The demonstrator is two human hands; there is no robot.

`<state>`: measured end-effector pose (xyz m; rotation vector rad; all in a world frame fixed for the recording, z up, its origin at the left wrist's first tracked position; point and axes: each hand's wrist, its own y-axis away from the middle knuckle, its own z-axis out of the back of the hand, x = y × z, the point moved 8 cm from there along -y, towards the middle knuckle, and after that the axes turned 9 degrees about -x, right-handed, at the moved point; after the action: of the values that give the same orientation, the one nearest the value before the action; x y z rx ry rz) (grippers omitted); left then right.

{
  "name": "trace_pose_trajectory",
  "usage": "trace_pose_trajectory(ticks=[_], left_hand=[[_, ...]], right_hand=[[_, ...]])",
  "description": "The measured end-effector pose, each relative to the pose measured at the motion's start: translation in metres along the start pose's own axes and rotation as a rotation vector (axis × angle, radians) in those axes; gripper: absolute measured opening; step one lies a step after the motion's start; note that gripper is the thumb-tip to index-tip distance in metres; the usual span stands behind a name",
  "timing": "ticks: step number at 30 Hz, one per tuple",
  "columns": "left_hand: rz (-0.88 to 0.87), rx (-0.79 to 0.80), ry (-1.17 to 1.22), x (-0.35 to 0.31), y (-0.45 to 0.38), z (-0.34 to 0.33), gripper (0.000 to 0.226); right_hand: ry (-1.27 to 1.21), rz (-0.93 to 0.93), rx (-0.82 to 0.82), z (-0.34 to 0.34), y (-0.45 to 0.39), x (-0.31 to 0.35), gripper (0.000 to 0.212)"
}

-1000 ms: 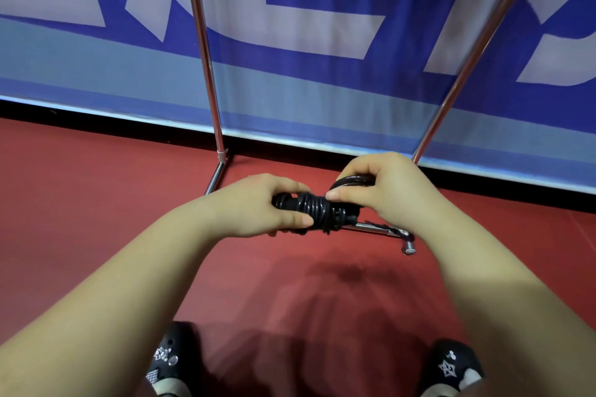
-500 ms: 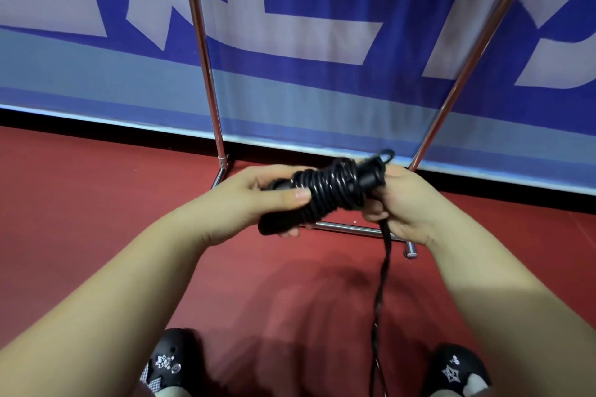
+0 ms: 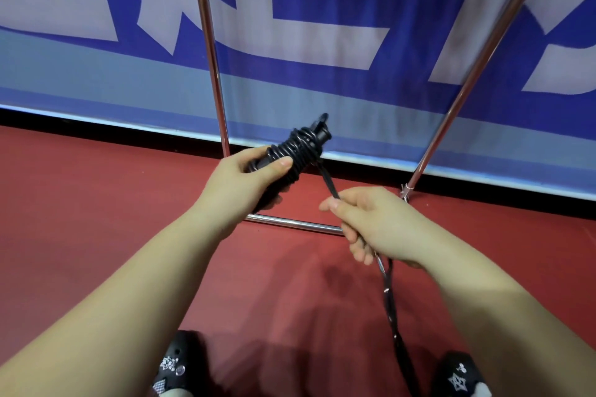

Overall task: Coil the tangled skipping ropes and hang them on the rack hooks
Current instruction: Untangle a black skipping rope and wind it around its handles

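Note:
A black skipping rope [image 3: 298,147] is wound in tight turns round its handles, forming a bundle tilted up to the right. My left hand [image 3: 240,182] grips the lower end of that bundle. From the bundle a loose strand [image 3: 390,306] runs down to the right, through my right hand [image 3: 371,222], and on toward the floor between my feet. My right hand grips the strand, pulling it taut from the coil. Two chrome rack poles [image 3: 209,51] rise in front of me; no hooks are in view.
The rack's chrome base bar [image 3: 290,222] lies on the red floor under my hands, with the slanted right pole [image 3: 480,55] meeting the floor at the right. A blue and white banner [image 3: 322,26] stands behind. My two black shoes [image 3: 174,364] are at the bottom.
My right hand has left the bundle and slid down and right along the loose strand. My left hand has lifted and tilted the bundle upward.

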<state>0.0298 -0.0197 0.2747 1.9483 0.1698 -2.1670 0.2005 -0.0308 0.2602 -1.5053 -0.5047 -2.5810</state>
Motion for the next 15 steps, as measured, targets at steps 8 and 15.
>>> trace_pose_trajectory(ticks=[8,15], left_hand=[[-0.121,-0.063,-0.277,0.004,-0.008,0.006,0.017],[-0.144,0.034,-0.638,0.013,-0.009,-0.005,0.041]], right_hand=[[0.361,0.235,-0.148,0.020,0.008,0.021,0.022],[0.329,0.282,-0.250,0.039,0.006,0.027,0.017]])
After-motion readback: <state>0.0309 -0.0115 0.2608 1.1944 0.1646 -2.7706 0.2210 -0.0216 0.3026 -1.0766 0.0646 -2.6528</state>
